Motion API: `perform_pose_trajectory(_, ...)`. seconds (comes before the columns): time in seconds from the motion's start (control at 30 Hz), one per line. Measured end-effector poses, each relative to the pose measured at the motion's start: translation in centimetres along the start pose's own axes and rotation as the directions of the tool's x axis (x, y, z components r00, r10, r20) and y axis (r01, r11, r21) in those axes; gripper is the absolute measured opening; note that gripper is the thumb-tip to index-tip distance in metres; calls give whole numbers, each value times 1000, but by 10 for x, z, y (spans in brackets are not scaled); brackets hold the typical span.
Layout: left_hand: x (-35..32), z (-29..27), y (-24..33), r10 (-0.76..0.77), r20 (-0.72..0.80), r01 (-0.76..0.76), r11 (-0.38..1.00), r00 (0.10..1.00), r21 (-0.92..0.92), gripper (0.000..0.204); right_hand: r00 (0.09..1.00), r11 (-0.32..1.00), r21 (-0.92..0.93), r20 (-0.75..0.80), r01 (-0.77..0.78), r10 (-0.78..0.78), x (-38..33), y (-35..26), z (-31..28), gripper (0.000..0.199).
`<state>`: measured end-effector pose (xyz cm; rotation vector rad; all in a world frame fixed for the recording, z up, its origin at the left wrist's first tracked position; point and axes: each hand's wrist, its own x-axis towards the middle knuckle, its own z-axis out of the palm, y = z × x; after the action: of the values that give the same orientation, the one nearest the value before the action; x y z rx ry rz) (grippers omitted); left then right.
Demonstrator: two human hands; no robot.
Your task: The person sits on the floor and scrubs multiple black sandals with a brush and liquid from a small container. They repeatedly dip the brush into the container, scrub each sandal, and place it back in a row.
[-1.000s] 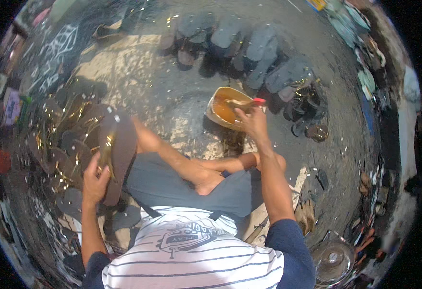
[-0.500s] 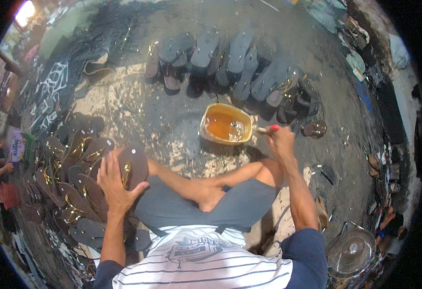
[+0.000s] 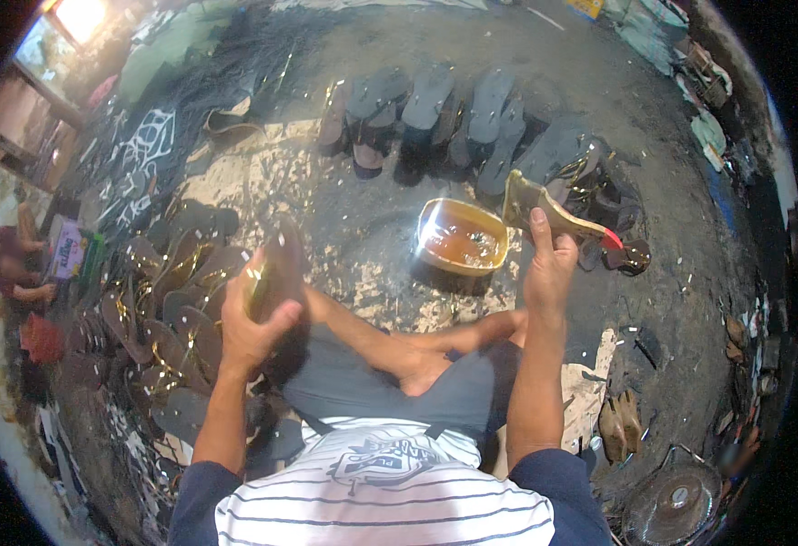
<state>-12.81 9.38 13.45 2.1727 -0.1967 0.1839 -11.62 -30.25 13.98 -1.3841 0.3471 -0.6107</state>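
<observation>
My left hand (image 3: 246, 326) grips a brown sandal (image 3: 284, 259) with a gold strap, tilted up on its edge above my left leg. The fingers wrap its outer side and the thumb lies along the near end. In my right hand (image 3: 550, 273) is a flat brush (image 3: 554, 211), held with the thumb up its face. Its broad yellowish end points up and left, its red handle tip to the right. Left of the brush stands a squarish tub (image 3: 428, 261) with amber liquid (image 3: 454, 238) inside; the brush is apart from it.
Many brown sandals (image 3: 167, 337) with gold straps lie at my left. Rows of dark sandals (image 3: 428, 98) spread beyond the tub. A round fan-like guard (image 3: 676, 496) is at lower right, near a tan pair of shoe-shaped pieces (image 3: 619, 426). A person (image 3: 12, 259) sits far left.
My right hand has lifted the brush out of the tub and turned it upward. My left hand has raised the sandal and tipped it on edge. The view has shifted slightly.
</observation>
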Motion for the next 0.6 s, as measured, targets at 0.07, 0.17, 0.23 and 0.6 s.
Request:
perform_pose_trajectory(0.07, 2, 8, 8, -182, 137, 227, 743, 974, -630, 71, 999, 979, 199, 23, -35, 31, -15, 1, 18, 32)
perform_pose_trajectory(0.17, 6, 48, 30, -263, 270, 346, 311, 926, -885, 65, 961, 955, 127, 109, -266, 254, -49, -23, 67, 26)
perform_pose_trajectory(0.23, 9, 75, 57, -252, 319, 353, 99, 914, -931, 64, 913, 985, 31, 382, -168, 143, -76, -17, 91, 29)
perform_pose_trajectory(0.6, -13, 95, 60, -131, 364, 367, 2, 922, -930, 63, 875, 921, -148, 396, 361, -279, -69, 15, 118, 32)
